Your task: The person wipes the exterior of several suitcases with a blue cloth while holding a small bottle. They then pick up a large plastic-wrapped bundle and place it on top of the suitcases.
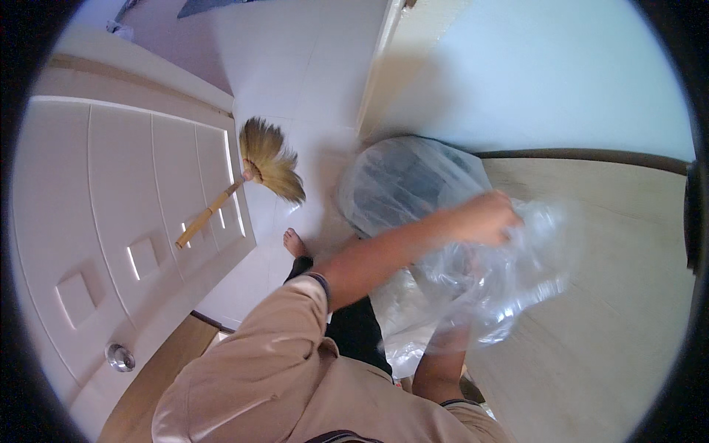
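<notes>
My left hand (487, 218) is closed on a crumpled sheet of clear plastic (509, 288), its arm reaching across to the right. The right hand (473, 258) sits behind or inside the same plastic; only a blurred patch of it shows through, so its fingers cannot be made out. Just beyond both hands stands a large rounded grey object (406, 181) under clear plastic; what it is I cannot tell. More crumpled clear plastic (406, 317) hangs below the hands, beside my dark trousers.
A broom (255, 170) with a bamboo handle leans by the white panelled door (111, 199) on the left, which has a round metal knob (120, 357). A pale wooden surface (605, 295) lies to the right against the light wall (576, 74). My bare foot (294, 242) stands on white tiles.
</notes>
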Demonstrator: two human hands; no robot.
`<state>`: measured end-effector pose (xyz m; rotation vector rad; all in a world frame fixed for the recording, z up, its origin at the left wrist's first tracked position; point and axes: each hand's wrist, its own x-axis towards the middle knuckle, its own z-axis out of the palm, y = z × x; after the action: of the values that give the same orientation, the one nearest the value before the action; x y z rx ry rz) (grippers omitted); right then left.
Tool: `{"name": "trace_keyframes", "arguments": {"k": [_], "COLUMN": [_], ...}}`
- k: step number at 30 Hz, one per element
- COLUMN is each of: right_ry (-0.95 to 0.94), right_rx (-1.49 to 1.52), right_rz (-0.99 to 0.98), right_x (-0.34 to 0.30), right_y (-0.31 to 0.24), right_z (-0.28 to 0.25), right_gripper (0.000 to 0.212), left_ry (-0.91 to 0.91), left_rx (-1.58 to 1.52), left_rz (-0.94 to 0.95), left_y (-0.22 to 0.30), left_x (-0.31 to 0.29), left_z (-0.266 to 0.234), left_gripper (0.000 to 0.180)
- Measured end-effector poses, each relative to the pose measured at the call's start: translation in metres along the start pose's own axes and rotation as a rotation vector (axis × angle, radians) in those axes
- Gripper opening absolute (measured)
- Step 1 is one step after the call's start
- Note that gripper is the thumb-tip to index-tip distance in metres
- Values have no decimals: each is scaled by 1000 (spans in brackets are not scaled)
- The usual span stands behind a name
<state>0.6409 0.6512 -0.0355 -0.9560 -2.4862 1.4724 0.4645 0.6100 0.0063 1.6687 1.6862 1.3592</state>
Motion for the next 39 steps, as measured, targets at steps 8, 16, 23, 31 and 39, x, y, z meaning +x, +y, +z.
{"name": "trace_keyframes", "arguments": {"k": [8,16,23,31,39], "right_ry": [-151,-651,-623,-18,-578], "right_rx": [-79,-357,-850,231,1055], "right_rz": [-24,-160,-341,133,364], "right_x": [12,102,111,-68,-68], "right_y": [-13,-34,-68,-13,39], "right_z": [2,57,169,144,324], "right_gripper": [61,62,45,12,70], "left_ry": [238,215,1048,1521,1657], "left_rx": [-35,-463,-1585,-1566,-1010], "left_rz": [-2,-578,-599,-458,-1180], "left_y": [-50,-65,-88,-106,-100], "left_x": [-111,-147,-175,-184,-155], "left_z": [-22,105,119,70,50], "left_gripper": [111,94,69,35,39]}}
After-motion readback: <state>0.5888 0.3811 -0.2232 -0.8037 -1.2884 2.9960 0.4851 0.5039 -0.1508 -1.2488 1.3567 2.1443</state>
